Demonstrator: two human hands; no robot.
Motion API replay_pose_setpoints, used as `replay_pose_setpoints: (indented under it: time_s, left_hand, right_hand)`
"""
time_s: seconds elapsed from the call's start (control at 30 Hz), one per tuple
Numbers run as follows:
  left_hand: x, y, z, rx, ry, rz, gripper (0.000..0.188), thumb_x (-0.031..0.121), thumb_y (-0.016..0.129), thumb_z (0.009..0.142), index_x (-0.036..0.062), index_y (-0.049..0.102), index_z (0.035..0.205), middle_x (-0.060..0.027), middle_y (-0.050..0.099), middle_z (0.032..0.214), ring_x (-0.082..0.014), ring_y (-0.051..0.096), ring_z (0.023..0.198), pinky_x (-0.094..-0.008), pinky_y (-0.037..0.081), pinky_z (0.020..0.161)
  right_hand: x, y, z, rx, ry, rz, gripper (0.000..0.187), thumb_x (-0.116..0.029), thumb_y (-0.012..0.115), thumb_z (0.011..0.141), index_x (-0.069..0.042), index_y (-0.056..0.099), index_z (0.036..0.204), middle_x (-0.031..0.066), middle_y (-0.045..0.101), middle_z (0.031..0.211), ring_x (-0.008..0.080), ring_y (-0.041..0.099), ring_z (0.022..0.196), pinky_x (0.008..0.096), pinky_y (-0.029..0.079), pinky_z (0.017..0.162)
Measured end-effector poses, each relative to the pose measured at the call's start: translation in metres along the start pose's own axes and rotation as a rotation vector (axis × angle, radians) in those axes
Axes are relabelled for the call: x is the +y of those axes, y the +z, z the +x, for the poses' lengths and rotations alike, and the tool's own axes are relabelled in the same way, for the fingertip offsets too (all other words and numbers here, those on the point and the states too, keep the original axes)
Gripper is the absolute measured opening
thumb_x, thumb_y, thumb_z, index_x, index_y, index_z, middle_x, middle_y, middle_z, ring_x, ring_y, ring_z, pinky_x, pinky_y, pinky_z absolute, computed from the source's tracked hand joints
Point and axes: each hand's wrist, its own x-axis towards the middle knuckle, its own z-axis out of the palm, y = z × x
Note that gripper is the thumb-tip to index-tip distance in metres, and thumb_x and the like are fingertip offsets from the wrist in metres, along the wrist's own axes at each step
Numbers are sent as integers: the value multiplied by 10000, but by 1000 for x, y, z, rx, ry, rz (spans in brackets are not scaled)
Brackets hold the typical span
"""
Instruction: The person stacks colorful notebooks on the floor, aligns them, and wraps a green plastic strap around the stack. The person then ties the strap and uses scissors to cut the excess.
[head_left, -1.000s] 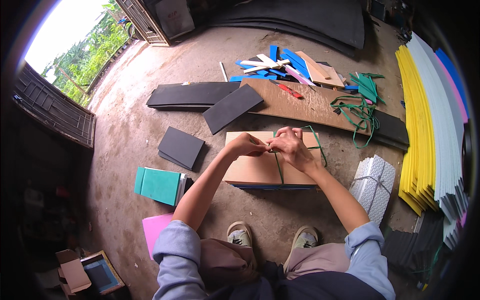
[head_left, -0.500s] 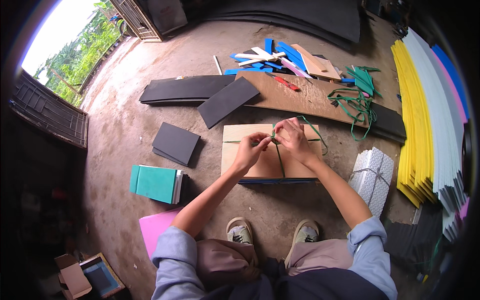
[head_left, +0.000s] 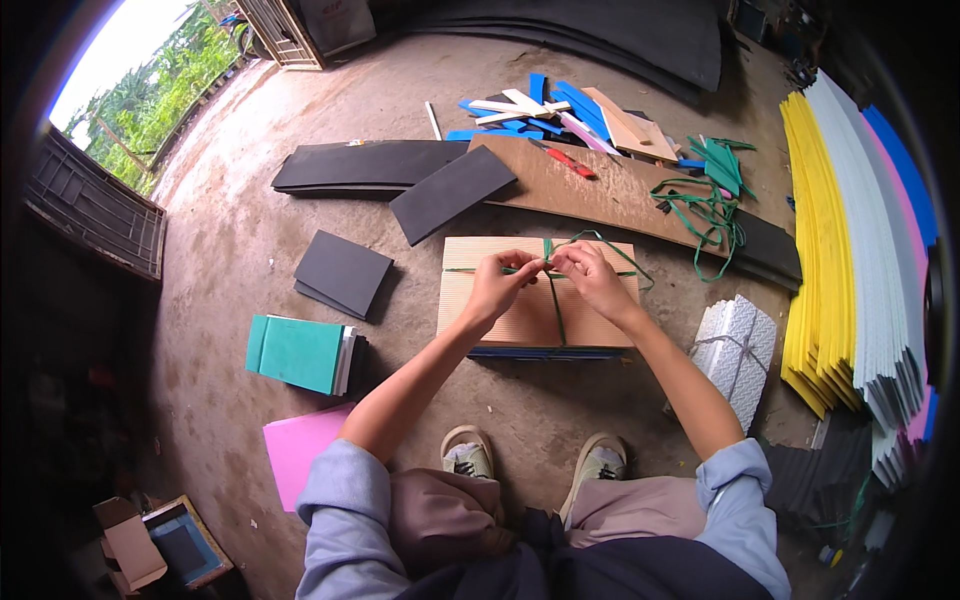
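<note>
A bundle of peach ribbed sheets (head_left: 480,325) lies on the floor before my feet, with dark blue layers showing at its near lower edge. Green string (head_left: 557,305) crosses its top both ways. At the crossing, my left hand (head_left: 500,285) pinches the string between thumb and fingers. My right hand (head_left: 594,285) is closed on the string just beside it, the two sets of fingertips almost touching. A loose length of string curves off to the right of my right hand. The fingers partly hide the knot.
Beyond the bundle lies a brown board (head_left: 620,195) bearing a red cutter (head_left: 570,163) and tangled green string (head_left: 715,225). Dark grey sheets (head_left: 345,270), a green stack (head_left: 295,350) and pink sheets (head_left: 300,450) lie left. A tied white bundle (head_left: 735,350) and tall yellow sheets (head_left: 815,260) stand right.
My right hand has come down a little, closer to the string crossing. My left hand stays on the string. The whole view has shifted slightly.
</note>
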Motion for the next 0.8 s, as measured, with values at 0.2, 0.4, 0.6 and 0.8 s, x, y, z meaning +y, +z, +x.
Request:
replay_pose_setpoints:
  time_s: [0.2, 0.4, 0.6, 0.8]
  left_hand:
    - [10, 0, -2, 49, 10, 171, 186, 216, 614, 814, 33, 642, 826, -14, 595, 679, -61, 527, 639, -204, 418, 607]
    - [13, 4, -2, 35, 90, 346, 200, 223, 613, 810, 27, 648, 823, -28, 604, 665, -76, 554, 653, -221, 435, 606]
    - [14, 2, -1, 21, 28, 268, 208, 218, 597, 821, 15, 640, 834, -38, 608, 693, -81, 553, 677, -233, 440, 632]
    - [11, 4, 4, -26, 35, 214, 200, 195, 605, 820, 2, 639, 862, -43, 614, 690, -77, 555, 659, -223, 443, 608]
  right_hand:
    - [-26, -40, 4, -65, -49, -215, 195, -232, 572, 792, -43, 599, 831, 62, 534, 931, 215, 435, 953, 322, 361, 846]
    - [-32, -97, 0, -86, 171, 15, 221, -258, 538, 822, -50, 568, 756, 26, 502, 778, 154, 446, 844, 281, 360, 836]
    - [-42, -157, -6, 219, 167, 390, 312, -258, 548, 848, -113, 429, 599, -73, 370, 484, 35, 359, 423, 224, 433, 629]
    - [-6, -98, -16, 327, 71, -1006, 466, -402, 560, 805, -78, 445, 1120, 129, 424, 1118, 226, 407, 1033, 372, 275, 939]
